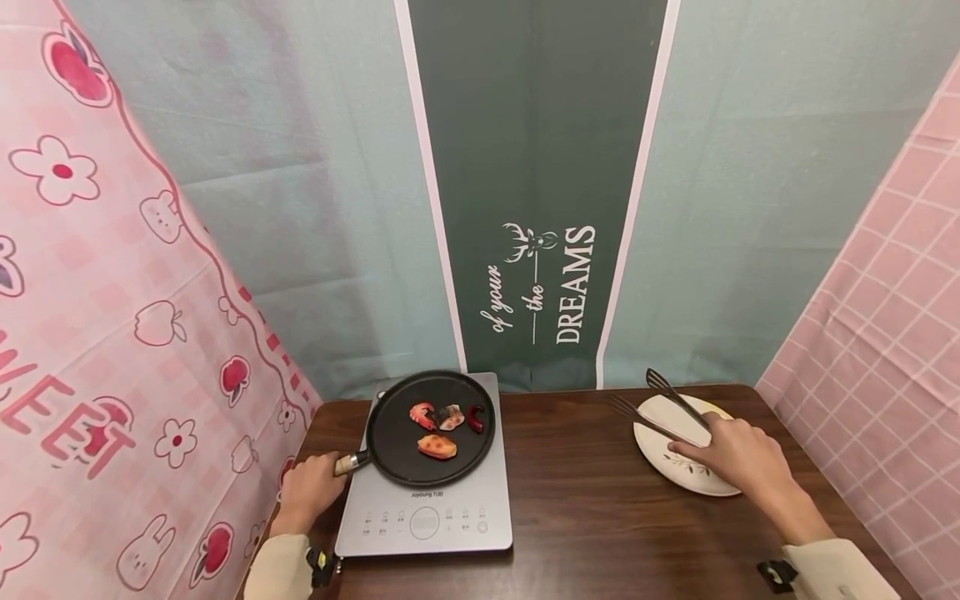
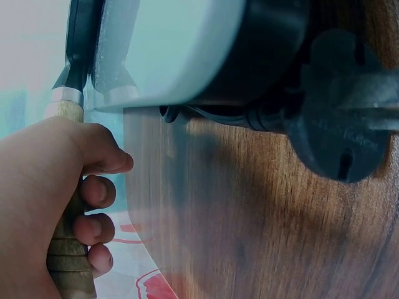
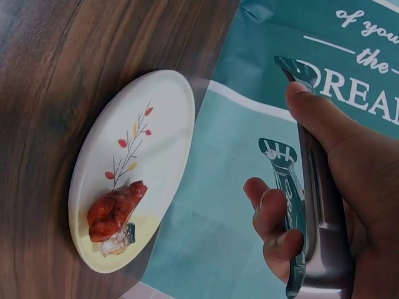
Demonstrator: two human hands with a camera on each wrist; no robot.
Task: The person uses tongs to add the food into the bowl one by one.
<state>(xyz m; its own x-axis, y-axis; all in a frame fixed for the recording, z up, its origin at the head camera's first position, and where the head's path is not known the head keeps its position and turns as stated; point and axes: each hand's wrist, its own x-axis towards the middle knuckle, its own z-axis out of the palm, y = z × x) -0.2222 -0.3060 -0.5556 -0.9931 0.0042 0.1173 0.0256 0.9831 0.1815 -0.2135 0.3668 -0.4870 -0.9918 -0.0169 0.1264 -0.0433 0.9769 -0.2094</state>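
Note:
My left hand (image 1: 309, 490) grips the wooden handle (image 2: 72, 265) of a round black frying pan (image 1: 390, 446). The pan sits on a silver induction cooker (image 1: 367, 533). In it lie an orange food piece (image 1: 437, 447), a red-and-white shrimp-like piece (image 1: 422, 415), a grey-and-pink piece (image 1: 452, 417) and a dark red curved piece (image 1: 476, 419). My right hand (image 1: 742, 458) holds metal tongs (image 3: 321, 212) above an oval white plate (image 1: 693, 477), their slotted tips spread apart with nothing between them. A glossy reddish-brown meat piece (image 3: 115, 212) and a small grey-and-white piece (image 3: 118, 242) lie at one end of the plate.
The brown wooden table (image 1: 577, 492) stretches between cooker and plate. Green cloth (image 1: 540, 125) hangs behind it, with pink printed cloth (image 1: 112, 292) at left and pink checked cloth (image 1: 885, 275) at right. A black plug (image 2: 340, 112) shows beside the cooker in the left wrist view.

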